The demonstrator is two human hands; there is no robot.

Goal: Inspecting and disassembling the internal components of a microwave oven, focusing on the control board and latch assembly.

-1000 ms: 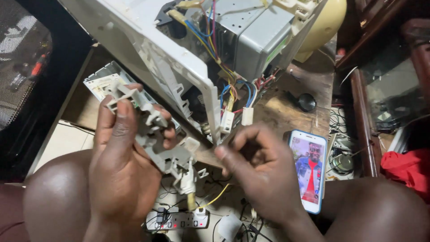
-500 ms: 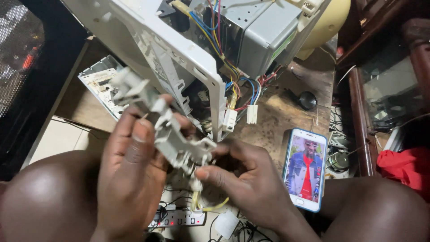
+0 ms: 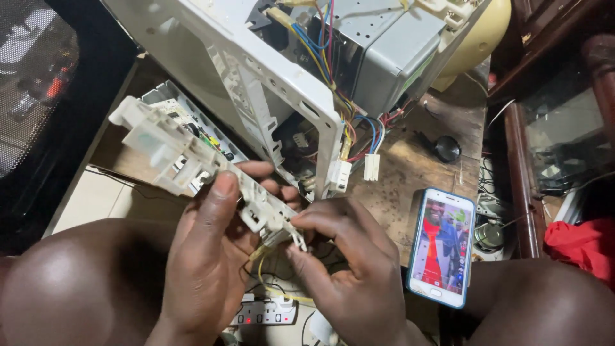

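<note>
We hold a long white plastic part (image 3: 192,163) in front of us, just above our knees and below the opened white machine (image 3: 307,70). Our left hand (image 3: 211,256) wraps around its middle with the thumb pressed on top, and our right hand (image 3: 346,269) pinches its lower end, where a yellow wire (image 3: 269,282) hangs down. A phone (image 3: 442,247) with a lit screen lies on the wooden table (image 3: 410,166) just beside our right hand.

Both hands bare, no gloves, rings or watch showing. Left hand (image 3: 208,256) and right hand (image 3: 349,269) have short, trimmed nails. Forearms bare too, no sleeves. Both knees at the bottom are bare, no trouser cloth in view.
</note>
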